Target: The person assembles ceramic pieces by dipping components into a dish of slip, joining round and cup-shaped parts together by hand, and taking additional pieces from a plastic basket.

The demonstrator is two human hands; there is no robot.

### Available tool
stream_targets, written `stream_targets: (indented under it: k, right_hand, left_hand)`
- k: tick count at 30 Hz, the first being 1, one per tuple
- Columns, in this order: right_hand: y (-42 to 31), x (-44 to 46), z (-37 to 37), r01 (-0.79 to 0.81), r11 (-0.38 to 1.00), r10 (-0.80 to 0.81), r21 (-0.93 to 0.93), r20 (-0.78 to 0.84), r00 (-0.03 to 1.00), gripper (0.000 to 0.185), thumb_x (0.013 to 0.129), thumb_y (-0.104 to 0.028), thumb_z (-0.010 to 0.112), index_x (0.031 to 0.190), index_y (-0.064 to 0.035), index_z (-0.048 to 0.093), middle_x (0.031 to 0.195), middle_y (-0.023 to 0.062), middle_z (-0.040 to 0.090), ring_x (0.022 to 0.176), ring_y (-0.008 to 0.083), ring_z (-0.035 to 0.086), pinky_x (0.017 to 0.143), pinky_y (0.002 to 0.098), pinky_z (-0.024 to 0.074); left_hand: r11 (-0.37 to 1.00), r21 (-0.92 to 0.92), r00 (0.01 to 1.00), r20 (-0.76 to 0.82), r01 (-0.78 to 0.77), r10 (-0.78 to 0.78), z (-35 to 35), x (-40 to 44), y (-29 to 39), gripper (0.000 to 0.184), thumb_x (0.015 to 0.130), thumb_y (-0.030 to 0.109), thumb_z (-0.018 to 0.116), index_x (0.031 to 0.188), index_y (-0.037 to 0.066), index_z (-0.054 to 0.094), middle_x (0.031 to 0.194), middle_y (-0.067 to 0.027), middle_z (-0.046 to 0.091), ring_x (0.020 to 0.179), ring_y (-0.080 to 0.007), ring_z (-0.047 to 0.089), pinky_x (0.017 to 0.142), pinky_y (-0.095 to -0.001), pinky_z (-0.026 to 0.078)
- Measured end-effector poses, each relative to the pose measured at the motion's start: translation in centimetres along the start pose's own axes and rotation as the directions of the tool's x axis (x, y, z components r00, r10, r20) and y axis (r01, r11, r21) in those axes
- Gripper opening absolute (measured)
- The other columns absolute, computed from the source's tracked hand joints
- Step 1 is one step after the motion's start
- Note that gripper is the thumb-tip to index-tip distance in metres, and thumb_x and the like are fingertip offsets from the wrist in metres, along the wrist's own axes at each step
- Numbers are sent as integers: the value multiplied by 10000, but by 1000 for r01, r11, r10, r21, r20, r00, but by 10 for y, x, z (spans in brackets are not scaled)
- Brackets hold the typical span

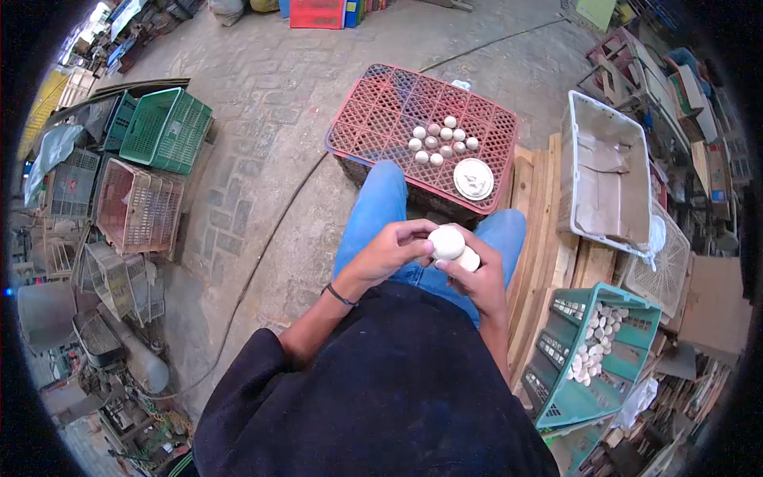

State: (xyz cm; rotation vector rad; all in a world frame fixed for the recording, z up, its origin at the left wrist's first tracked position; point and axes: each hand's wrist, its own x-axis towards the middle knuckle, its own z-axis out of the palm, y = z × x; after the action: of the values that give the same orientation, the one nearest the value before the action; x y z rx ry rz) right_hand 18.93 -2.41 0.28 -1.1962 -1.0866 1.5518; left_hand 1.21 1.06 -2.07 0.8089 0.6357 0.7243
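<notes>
Above my lap, my left hand [395,251] pinches a round white piece [447,242] between thumb and fingers. My right hand [483,278] is closed around a second white piece [468,259], just below and right of the first; the two pieces overlap in view. Beyond my knees lies an upturned red crate [381,103] with several small whitish balls [431,142] grouped on its mesh top. Near its right front corner sits a round white dish-like item [474,179], with a pale substance on it.
At the right stand a white bin [608,171] and a green crate [559,362] holding many white pieces [590,350]. Wooden planks [534,230] run beside my right knee. Green [168,131] and pinkish crates [137,208] stand at the left. A dark cable [274,226] crosses the paving.
</notes>
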Motion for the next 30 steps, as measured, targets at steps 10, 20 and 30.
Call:
stream_targets:
  k: [10, 20, 30]
  right_hand:
    - [-11, -10, 14, 141, 989, -142, -40, -29, 989, 429, 761, -137, 709, 1145, -29, 552, 888, 36, 609, 634, 61, 543, 486, 188, 430]
    - [-5, -14, 11, 139, 822, -124, 552, -66, 990, 406, 902, -410, 496, 1073, -55, 395, 786, 118, 549, 634, 187, 594, 395, 225, 467]
    - [4, -13, 12, 50, 734, -122, 677, 60, 991, 420, 947, -437, 379, 1094, -49, 434, 765, 111, 510, 618, 201, 560, 346, 218, 426]
  left_hand:
    - [985, -90, 989, -53, -144, 140, 6, -16, 8, 369, 838, 224, 621, 1100, -25, 545, 956, -54, 583, 783, -89, 525, 662, -214, 423]
    - [962, -83, 962, -113, -260, 250, 9, -17, 8, 474, 803, 274, 630, 1141, -29, 496, 956, -118, 570, 786, -200, 549, 724, -327, 457]
    - [948, -82, 947, -123, -308, 297, 14, -15, 11, 441, 779, 135, 642, 1160, -20, 482, 1057, -134, 558, 905, -239, 569, 793, -366, 471]
